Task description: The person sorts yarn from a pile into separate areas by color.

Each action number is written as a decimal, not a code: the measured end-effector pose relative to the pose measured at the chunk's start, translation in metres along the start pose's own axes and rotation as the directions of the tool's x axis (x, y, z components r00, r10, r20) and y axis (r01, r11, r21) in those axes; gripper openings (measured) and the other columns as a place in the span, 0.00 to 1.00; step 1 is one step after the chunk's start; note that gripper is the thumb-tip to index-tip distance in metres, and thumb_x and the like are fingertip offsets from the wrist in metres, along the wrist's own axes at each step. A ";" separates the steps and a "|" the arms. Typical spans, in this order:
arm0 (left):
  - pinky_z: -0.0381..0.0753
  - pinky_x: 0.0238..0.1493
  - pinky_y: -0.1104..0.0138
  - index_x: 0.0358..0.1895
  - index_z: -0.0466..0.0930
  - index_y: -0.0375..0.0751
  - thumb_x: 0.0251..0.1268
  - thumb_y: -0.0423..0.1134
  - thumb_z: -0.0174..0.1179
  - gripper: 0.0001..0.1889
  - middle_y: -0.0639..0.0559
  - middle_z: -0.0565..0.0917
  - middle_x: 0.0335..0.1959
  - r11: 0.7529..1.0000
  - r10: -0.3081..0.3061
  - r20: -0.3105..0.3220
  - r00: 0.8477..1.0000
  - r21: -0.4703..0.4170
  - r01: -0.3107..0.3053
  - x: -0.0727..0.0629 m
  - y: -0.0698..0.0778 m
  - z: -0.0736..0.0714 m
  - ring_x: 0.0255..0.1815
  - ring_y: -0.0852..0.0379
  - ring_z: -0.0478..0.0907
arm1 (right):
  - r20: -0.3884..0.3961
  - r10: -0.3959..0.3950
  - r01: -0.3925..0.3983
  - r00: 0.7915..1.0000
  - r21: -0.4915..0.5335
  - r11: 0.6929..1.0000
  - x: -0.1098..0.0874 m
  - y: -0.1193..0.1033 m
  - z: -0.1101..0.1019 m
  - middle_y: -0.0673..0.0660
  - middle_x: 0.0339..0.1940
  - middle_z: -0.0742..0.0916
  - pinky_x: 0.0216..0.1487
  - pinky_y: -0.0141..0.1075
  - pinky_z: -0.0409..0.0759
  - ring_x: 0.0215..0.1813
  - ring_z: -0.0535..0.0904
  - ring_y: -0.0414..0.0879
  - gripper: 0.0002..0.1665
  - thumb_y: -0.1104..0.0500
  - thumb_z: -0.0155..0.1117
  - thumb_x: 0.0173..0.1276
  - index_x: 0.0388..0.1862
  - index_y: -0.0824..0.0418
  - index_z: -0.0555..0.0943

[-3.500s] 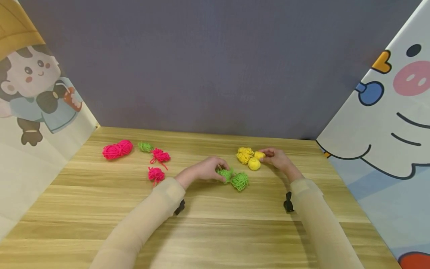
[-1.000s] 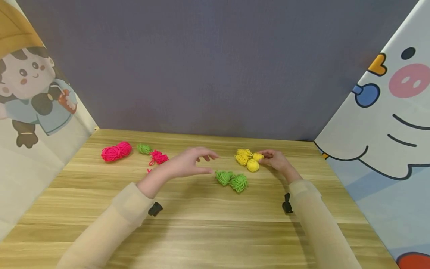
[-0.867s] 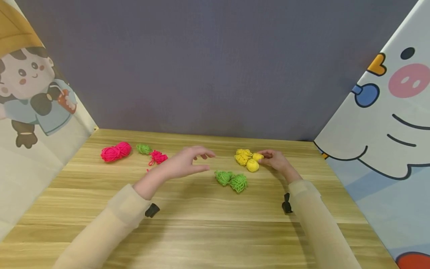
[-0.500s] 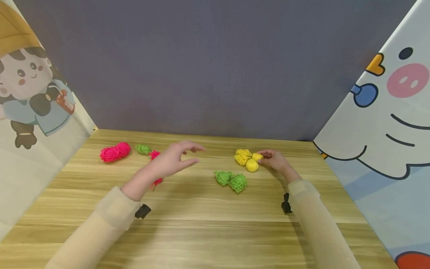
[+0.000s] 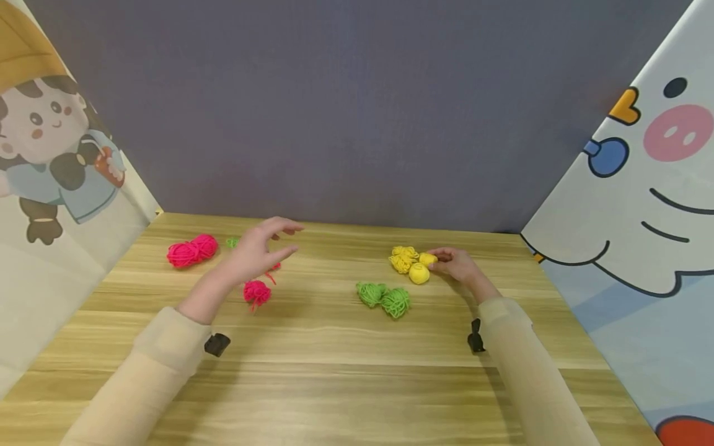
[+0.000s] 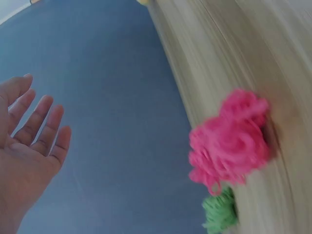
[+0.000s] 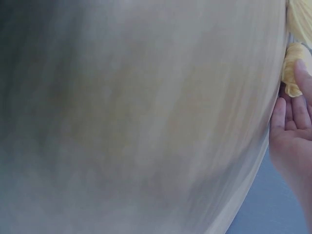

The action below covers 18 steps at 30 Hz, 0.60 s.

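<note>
My left hand (image 5: 251, 254) hovers over the left part of the table, fingers spread and holding nothing. Beneath it a tangled pink yarn ball (image 6: 234, 141) and a small green yarn ball (image 6: 220, 210) show in the left wrist view; in the head view the hand partly covers both. Just in front of it lies another pink yarn ball (image 5: 257, 292). At the right, my right hand (image 5: 458, 266) pinches a yellow yarn ball (image 5: 427, 259) between thumb and fingers. Touching that group are a rounder yellow ball (image 5: 419, 273) and a looser yellow bundle (image 5: 403, 260).
Two green yarn balls (image 5: 396, 302) sit side by side near the middle of the wooden table (image 5: 346, 384). A larger pink skein (image 5: 192, 251) lies at the far left. A grey wall panel (image 5: 346, 124) rises behind, with printed panels on both sides.
My left hand has let go of the left one of the paired green yarn balls, lifted and moved left over the pink yarn. My right hand keeps its place at the yellow yarn.
</note>
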<state>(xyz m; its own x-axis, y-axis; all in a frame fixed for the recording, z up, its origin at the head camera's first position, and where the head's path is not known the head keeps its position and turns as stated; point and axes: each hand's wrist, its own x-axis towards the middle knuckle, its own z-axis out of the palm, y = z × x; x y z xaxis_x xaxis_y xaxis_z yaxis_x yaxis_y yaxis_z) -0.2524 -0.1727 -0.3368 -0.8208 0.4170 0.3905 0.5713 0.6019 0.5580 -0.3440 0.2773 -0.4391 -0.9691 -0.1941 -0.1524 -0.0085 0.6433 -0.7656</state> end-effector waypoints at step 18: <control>0.71 0.57 0.49 0.59 0.74 0.40 0.63 0.40 0.62 0.22 0.43 0.76 0.58 0.981 -0.190 -0.147 0.971 -0.001 0.192 -0.018 -0.074 -0.016 0.58 0.44 0.71 | -0.010 -0.017 0.017 1.000 0.001 1.000 0.000 0.002 0.000 0.66 0.61 0.77 0.62 0.50 0.71 0.63 0.71 0.59 0.27 0.54 0.65 0.64 0.60 0.62 0.74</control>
<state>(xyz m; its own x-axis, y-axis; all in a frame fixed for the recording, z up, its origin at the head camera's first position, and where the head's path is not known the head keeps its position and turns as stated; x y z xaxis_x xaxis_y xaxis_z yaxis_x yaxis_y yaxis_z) -0.2802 -0.2356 -0.3736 -0.9047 0.1904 0.3811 0.4035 0.6701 0.6231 -0.3443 0.2782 -0.4407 -0.9712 -0.1975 -0.1332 -0.0244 0.6388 -0.7690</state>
